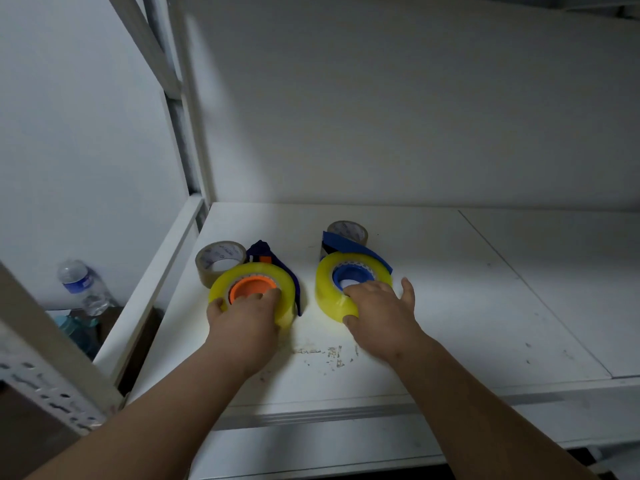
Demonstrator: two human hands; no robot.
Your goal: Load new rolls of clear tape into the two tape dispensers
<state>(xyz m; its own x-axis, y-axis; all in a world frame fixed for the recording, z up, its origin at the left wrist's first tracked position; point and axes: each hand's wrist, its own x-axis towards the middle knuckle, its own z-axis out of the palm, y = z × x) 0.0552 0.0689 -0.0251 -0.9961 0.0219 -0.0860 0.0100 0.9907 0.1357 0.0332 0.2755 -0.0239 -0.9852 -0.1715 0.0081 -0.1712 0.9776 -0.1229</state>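
Two tape dispensers lie flat on the white shelf (450, 306). The left dispenser (273, 261) is dark blue with an orange hub (251, 287), and a yellowish clear tape roll (221, 289) sits around that hub. My left hand (246, 320) grips this roll, fingers at the hub and thumb on its outer left edge. The right dispenser (349, 245) is blue with a blue hub (351, 275), carrying a second clear roll (327, 289). My right hand (379, 313) rests on that roll's near side, thumb under its edge, fingers spread.
Two spent brownish tape cores stand behind the dispensers, one at the left (220, 259), one at the back (348, 232). A white rack post (194, 133) borders the shelf's left side. Water bottles (83, 285) stand lower left beyond the shelf.
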